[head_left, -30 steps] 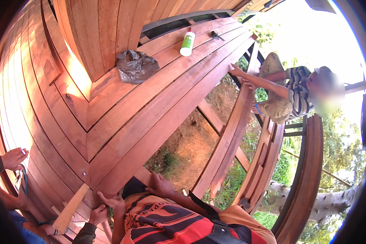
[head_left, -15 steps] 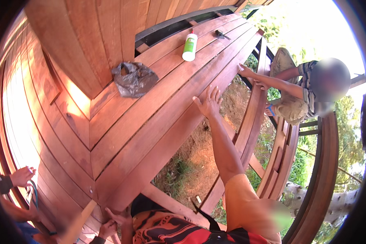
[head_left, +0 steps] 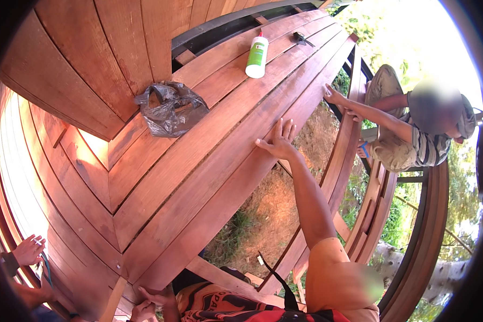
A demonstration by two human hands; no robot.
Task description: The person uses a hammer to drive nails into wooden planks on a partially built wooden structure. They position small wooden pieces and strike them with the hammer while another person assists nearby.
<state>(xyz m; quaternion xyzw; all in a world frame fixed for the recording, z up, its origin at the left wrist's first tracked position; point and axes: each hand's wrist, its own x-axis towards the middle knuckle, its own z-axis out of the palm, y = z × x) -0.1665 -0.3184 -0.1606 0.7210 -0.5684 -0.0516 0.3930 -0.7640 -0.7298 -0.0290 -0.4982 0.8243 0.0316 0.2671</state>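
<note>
My right hand (head_left: 280,142) lies with fingers spread on a long reddish-brown deck board (head_left: 220,185), near its outer edge. At the board's near end, by the angled corner joint, is my left hand (head_left: 165,299). Its visible fingers are stretched along the board's edge, partly hidden. Right beside it is another person's hand (head_left: 143,311). A thin light wooden strip (head_left: 114,300) stands tilted next to these hands. Farther along, a crouching co-worker's hand (head_left: 334,95) touches the same outer board.
On the boards lie a crumpled dark plastic bag (head_left: 173,110), a white-and-green bottle (head_left: 257,58) with red tip and a small black tool (head_left: 301,38). Beyond the outer edge, an open gap shows soil (head_left: 268,214). At lower left, a person's hand (head_left: 29,249) holds a cigarette.
The view has shifted slightly. My right hand stays on the board, its fingers a little more bent. The co-worker's head has turned, and the hand at lower left has opened more.
</note>
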